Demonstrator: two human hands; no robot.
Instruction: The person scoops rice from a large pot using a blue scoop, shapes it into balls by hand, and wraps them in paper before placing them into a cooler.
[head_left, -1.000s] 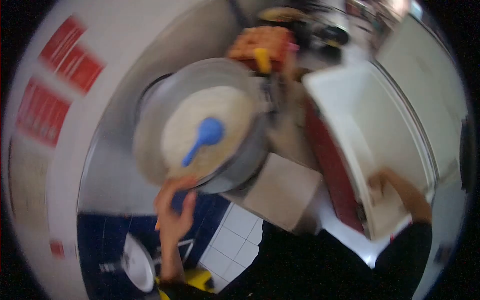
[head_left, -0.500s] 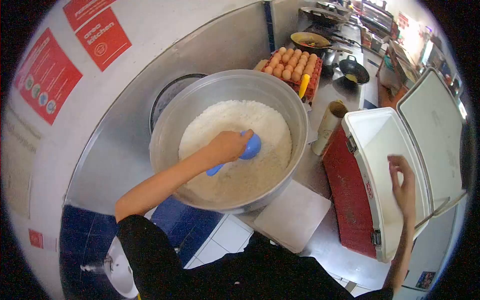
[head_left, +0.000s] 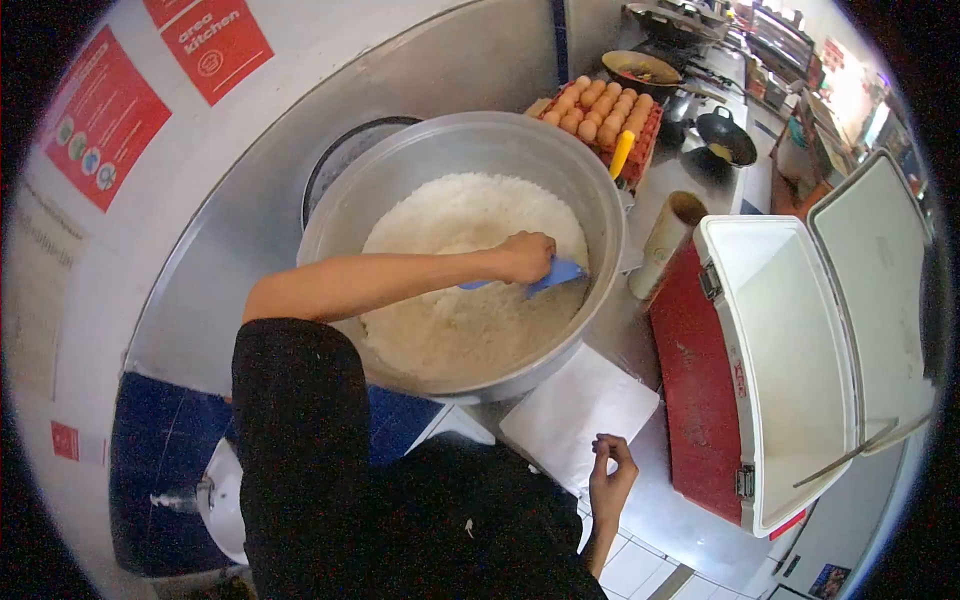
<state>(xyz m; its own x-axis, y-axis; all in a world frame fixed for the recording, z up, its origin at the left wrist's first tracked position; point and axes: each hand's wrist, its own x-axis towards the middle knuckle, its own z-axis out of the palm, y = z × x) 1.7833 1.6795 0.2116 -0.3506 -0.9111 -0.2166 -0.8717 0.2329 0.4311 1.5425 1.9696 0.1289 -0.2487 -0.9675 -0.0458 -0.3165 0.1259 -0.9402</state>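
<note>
Brown eggs (head_left: 597, 108) on a red tray (head_left: 648, 143) near a black wok (head_left: 733, 133).

Tube (head_left: 662, 250) obstacle between pot (head_left: 380, 185) and cooler (head_left: 695, 385)

Many things are held up by a shiny metal counter (head_left: 680, 520). The big pot (head_left: 400, 170) is set on it, with its bottom hidden. On the near right side of the big pot, flat white paper (head_left: 580, 410) is laid. To its right, a tan tube (head_left: 660, 255) is stood, and farther right, a red and white cooler box (head_left: 695, 380) is placed. Behind the big pot, to the right, a red egg tray (head_left: 645, 145) is put.
</note>
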